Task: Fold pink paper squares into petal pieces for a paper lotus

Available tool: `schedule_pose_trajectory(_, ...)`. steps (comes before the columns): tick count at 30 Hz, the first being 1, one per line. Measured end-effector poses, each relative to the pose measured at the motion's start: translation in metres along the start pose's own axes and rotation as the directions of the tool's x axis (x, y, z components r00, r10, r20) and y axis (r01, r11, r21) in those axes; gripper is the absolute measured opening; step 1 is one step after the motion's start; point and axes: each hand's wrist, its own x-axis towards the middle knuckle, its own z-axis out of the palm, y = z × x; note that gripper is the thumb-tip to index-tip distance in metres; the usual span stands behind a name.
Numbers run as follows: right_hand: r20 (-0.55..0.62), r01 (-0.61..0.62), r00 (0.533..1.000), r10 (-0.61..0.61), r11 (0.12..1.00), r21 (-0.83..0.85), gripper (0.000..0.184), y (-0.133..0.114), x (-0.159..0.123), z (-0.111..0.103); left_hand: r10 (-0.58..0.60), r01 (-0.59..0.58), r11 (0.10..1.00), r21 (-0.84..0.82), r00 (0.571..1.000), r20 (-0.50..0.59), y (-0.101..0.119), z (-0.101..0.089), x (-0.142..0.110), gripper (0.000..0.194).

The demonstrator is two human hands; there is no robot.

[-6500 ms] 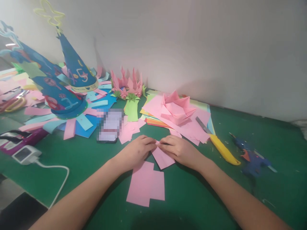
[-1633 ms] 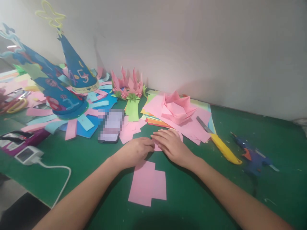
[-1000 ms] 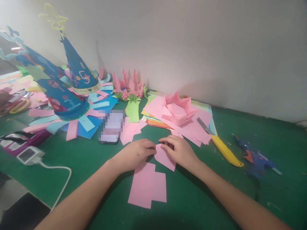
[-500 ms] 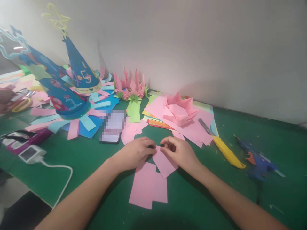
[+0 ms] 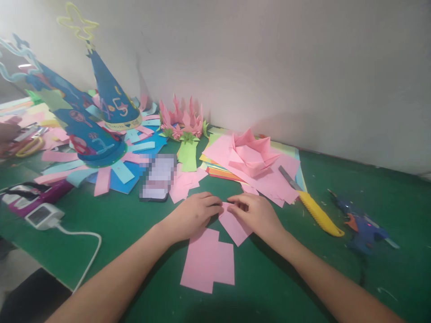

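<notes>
Both hands meet at the far edge of a small pink paper sheet (image 5: 235, 229) on the green table. My left hand (image 5: 197, 214) is closed, its fingertips at the sheet's left corner. My right hand (image 5: 254, 213) pinches the sheet's upper right edge between thumb and fingers. Its top corner looks folded, though the fingers hide part of it. Nearer to me, loose pink rectangles of paper (image 5: 201, 262) lie overlapping. Beyond my hands a folded pink paper flower (image 5: 252, 153) sits on a stack of coloured paper.
A yellow utility knife (image 5: 319, 213) with its blade out and a blue glue gun (image 5: 365, 229) lie at right. At left are a phone (image 5: 159, 177), blue cone hats (image 5: 112, 96), a white charger (image 5: 45, 216) with a cable, and a pink paper crown (image 5: 182, 121).
The pink sheet has turned slightly and shifted a little right and away from me. My left hand's fingertips have moved right, closer to my right hand.
</notes>
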Motion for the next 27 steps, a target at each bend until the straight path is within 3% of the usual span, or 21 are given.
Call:
schedule_pose_trajectory(4, 0.023, -0.006, 1.000, 0.006, 1.000, -0.009, 0.010, 0.000, 0.000, -0.001, -0.035, 0.035, 0.999, -0.018, 0.999, 0.001, 0.003, 0.000, 0.002, 0.033)
schedule_pose_trajectory(10, -0.006, 0.141, 0.990, -0.142, 0.989, -0.043, 0.014, -0.001, -0.004, 0.003, -0.064, 0.064, 0.998, 0.017, 0.998, -0.001, 0.006, 0.002, 0.002, 0.033)
schedule_pose_trajectory(20, 0.014, 0.446, 0.892, -0.452, 0.876, -0.185, 0.028, 0.004, -0.009, 0.006, -0.091, 0.091, 0.996, 0.012, 0.996, -0.008, 0.006, 0.003, 0.001, 0.036)
schedule_pose_trajectory(27, 0.051, 0.469, 0.882, -0.469, 0.858, -0.211, 0.029, 0.005, -0.010, 0.004, -0.114, 0.115, 0.992, -0.056, 0.993, 0.026, 0.005, -0.001, 0.001, 0.031)
